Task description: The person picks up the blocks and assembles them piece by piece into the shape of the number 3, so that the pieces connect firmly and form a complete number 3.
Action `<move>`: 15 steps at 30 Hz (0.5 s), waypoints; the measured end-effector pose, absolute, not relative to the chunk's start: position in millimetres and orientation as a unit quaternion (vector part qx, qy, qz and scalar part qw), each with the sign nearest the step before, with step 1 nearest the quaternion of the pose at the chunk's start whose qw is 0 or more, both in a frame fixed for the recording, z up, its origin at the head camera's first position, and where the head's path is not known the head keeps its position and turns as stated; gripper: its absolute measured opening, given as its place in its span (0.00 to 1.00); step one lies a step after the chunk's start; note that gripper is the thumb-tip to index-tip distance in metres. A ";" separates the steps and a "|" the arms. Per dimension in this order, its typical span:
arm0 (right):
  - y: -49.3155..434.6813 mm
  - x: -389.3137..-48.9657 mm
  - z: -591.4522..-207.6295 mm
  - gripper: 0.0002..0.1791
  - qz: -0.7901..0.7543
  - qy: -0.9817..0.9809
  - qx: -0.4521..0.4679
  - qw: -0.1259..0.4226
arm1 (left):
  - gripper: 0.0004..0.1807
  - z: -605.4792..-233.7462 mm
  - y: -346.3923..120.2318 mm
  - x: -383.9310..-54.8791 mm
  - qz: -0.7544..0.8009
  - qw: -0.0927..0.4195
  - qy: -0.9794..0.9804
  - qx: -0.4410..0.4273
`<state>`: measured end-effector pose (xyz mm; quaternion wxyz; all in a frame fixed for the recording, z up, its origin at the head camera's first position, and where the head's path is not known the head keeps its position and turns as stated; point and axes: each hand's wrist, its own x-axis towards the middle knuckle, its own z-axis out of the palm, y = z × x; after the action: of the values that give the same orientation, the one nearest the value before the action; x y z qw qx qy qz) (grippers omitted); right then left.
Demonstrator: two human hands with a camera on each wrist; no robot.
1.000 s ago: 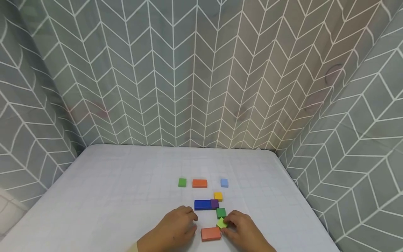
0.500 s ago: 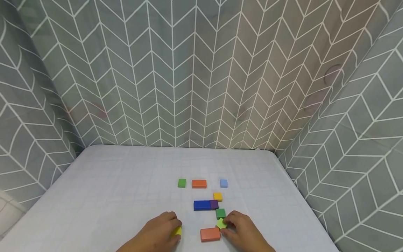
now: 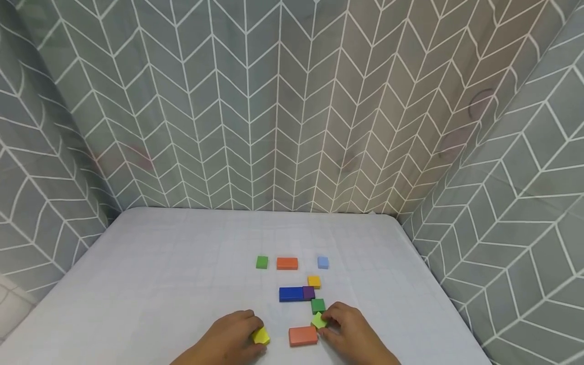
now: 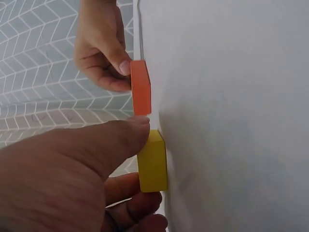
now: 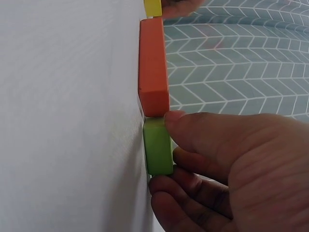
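Near the front of the table my left hand (image 3: pixel 234 337) pinches a yellow block (image 3: pixel 261 336) between thumb and fingertips. In the left wrist view the yellow block (image 4: pixel 152 162) stands low by the white surface. My right hand (image 3: pixel 349 332) pinches a light green block (image 3: pixel 318 320), set at an angle; the right wrist view shows the thumb on one side of this green block (image 5: pixel 158 146) and fingers on the other. Between the hands lies a coral-red rectangular block (image 3: pixel 303 336), its right end close to the light green block.
Beyond the light green block lie a dark green block (image 3: pixel 318 305), a purple block (image 3: pixel 308 292) against a long blue block (image 3: pixel 291 294), and an orange-yellow block (image 3: pixel 314 282). Farther back are a green block (image 3: pixel 262 262), an orange block (image 3: pixel 287 263) and a light blue block (image 3: pixel 323 262).
My left hand has moved left from beside the coral-red block, and a yellow block now shows in its fingers. The right hand keeps its hold on the light green block.
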<state>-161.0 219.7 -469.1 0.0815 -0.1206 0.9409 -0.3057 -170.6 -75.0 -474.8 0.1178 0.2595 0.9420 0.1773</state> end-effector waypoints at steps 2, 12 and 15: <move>220.0 -161.8 -468.8 0.11 -0.306 0.940 -0.123 0.081 | 0.22 -474.9 -70.8 -171.0 0.177 0.121 0.943 0.256; 222.7 -162.8 -469.1 0.11 -0.311 0.938 -0.133 0.080 | 0.23 -474.2 -57.7 -171.9 0.159 0.111 0.945 0.265; 223.2 -161.8 -469.1 0.11 -0.314 0.936 -0.134 0.081 | 0.23 -474.6 -54.7 -171.7 0.159 0.108 0.944 0.268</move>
<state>-161.8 223.2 -469.1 0.0809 -0.1337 0.9363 -0.3144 -171.7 -54.7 -474.6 0.1080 0.2685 0.9440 0.1588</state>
